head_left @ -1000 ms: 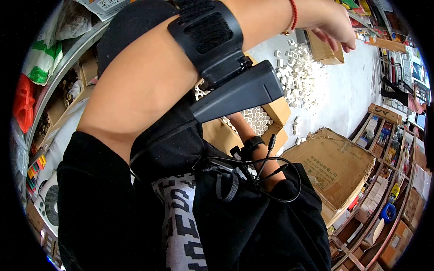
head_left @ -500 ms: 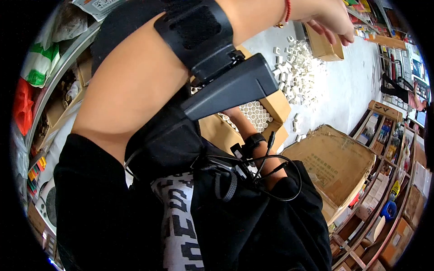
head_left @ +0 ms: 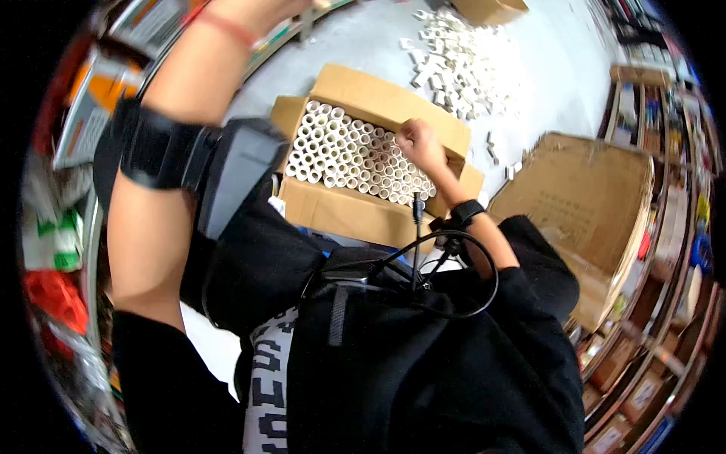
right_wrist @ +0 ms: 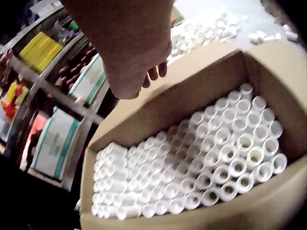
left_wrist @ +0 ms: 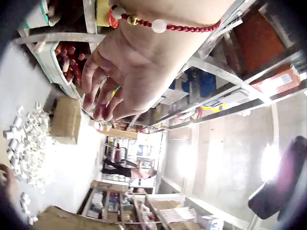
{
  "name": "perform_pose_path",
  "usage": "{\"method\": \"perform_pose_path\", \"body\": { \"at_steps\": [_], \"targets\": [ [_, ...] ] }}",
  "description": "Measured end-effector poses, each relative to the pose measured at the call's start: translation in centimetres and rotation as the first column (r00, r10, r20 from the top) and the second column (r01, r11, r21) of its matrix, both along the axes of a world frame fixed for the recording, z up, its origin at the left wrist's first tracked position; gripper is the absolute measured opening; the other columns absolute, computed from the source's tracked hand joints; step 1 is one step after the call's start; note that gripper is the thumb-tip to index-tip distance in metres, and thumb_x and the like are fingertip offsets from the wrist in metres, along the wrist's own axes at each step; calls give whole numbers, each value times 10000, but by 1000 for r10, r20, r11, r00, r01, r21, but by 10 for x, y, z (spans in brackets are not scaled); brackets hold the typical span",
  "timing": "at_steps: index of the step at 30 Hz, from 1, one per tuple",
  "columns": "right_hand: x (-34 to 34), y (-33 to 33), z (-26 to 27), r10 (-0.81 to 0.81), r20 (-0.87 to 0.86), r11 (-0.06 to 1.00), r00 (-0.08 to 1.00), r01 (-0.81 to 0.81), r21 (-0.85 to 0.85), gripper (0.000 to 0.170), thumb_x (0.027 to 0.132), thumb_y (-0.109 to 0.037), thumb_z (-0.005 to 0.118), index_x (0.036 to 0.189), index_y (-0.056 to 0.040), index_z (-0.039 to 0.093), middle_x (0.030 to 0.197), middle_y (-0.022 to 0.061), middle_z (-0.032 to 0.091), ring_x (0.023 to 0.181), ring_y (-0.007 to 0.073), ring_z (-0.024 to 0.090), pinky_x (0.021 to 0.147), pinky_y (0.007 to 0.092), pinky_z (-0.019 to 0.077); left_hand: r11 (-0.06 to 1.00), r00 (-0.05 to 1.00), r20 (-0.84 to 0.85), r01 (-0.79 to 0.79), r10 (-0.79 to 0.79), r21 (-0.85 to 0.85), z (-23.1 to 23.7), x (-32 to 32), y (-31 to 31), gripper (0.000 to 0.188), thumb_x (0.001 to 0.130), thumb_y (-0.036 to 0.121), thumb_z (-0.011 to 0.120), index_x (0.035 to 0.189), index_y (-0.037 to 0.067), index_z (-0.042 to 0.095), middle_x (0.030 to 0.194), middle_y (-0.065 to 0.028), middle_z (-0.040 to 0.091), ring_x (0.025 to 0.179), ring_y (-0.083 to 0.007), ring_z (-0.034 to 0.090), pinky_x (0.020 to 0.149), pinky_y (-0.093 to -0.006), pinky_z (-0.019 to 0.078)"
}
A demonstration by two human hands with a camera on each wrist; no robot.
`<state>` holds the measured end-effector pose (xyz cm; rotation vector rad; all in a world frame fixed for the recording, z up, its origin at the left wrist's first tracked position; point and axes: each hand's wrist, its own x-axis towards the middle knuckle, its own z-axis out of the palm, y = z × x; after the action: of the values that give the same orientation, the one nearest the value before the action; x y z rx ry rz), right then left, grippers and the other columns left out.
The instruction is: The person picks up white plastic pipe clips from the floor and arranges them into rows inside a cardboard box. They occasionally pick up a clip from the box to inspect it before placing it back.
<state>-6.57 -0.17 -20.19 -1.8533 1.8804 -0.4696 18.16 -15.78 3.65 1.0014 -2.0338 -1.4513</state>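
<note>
A cardboard box (head_left: 348, 219) with raised flaps stands before me, holding rows of upright white plastic tubes (head_left: 333, 151). Over its far right side hangs my right hand (head_left: 420, 144), with loosely curled fingers. In the right wrist view this right hand (right_wrist: 136, 60) overlaps the far flap, and no object shows in its fingers. My left arm reaches forward on the left, its hand mostly cut off by the head view's top edge. The left wrist view shows the left hand (left_wrist: 132, 72) held in the air, fingers loosely bent, nothing in them.
A pile of white plastic pieces (head_left: 469, 64) lies on the floor beyond the box, beside a smaller carton (head_left: 491, 9). A large flattened carton (head_left: 582, 204) is at my right. Shelves (head_left: 658, 318) line the right side. Cables (head_left: 454, 240) hang near my right wrist.
My left arm has swung left, away from over the box, uncovering the tubes. My right hand has risen from among the tubes to the far flap. The head view has shifted.
</note>
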Motion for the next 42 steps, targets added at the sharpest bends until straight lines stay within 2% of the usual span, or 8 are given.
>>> {"method": "perform_pose_path", "body": {
  "at_steps": [3, 4, 8, 15, 19, 24, 28, 42],
  "targets": [
    [-64, -2, 24, -96, -311, 966, 946, 12, -260, 243, 706, -168, 527, 925, -60, 530, 875, 152, 542, 823, 310, 518, 752, 393, 415, 971, 975, 123, 199, -183, -134, -26, -20, -14, 306, 833, 269, 510, 1034, 43, 557, 851, 9, 586, 707, -49, 509, 558, -182, 394],
    [-86, 1, 19, -34, -325, 997, 945, 10, -73, 289, 709, -207, 526, 970, -83, 526, 916, 146, 547, 846, 306, 521, 769, 391, 411, 983, 967, 195, 178, -166, -45, -38, -25, -12, 314, 841, 286, 492, 1060, 68, 544, 871, 21, 580, 717, -49, 505, 553, -181, 388],
    [-115, 31, -30, 96, -216, 963, 972, -36, 266, 439, 716, -360, 542, 1111, -176, 489, 1025, 98, 559, 940, 286, 530, 796, 394, 421, 966, 886, 423, 92, -191, 243, -101, -19, -2, 355, 799, 368, 527, 1060, 128, 553, 878, 24, 585, 708, -74, 503, 589, -218, 404],
    [-118, 13, -18, -180, 18, 863, 983, 149, 483, 428, 722, -451, 554, 912, -73, 616, 904, 153, 604, 884, 289, 559, 780, 357, 435, 894, 783, 577, -63, -232, 444, -151, -63, 11, 316, 820, 313, 513, 1073, 125, 540, 981, 18, 572, 802, -85, 514, 666, -238, 419],
    [-130, 13, -43, -445, 88, 825, 891, 370, 428, 297, 675, -254, 573, 849, -17, 613, 888, 177, 601, 858, 307, 569, 769, 358, 445, 885, 686, 596, 157, -417, 439, -177, -136, 14, 290, 831, 286, 500, 1073, 133, 548, 992, 2, 572, 834, -87, 511, 676, -225, 408],
    [-120, 2, -42, -827, -14, 462, 561, 694, 552, 501, 652, -129, 644, 1085, -48, 406, 1058, 180, 479, 939, 295, 551, 750, 336, 482, 864, 696, 512, 419, -504, 281, -238, -234, 29, 299, 765, 173, 564, 1009, 0, 554, 954, -136, 592, 899, -189, 554, 788, -285, 427],
    [-121, -11, -65, -931, -24, 270, 364, 731, 627, 416, 645, -121, 644, 1015, -22, 481, 990, 177, 552, 912, 287, 566, 746, 328, 480, 866, 648, 609, 481, -457, 138, -278, -287, 49, 410, 706, 187, 596, 1066, 9, 511, 951, -200, 575, 895, -285, 557, 795, -327, 429],
    [-116, -20, -69, -673, -129, 499, 728, 576, 648, 203, 800, -154, 463, 926, -114, 618, 945, 46, 618, 880, 203, 594, 749, 306, 459, 696, 443, 793, 717, -419, -33, -313, -312, 67, 403, 748, 178, 501, 1140, 230, 422, 901, -149, 532, 794, -331, 554, 652, -414, 444]
  ]
}}
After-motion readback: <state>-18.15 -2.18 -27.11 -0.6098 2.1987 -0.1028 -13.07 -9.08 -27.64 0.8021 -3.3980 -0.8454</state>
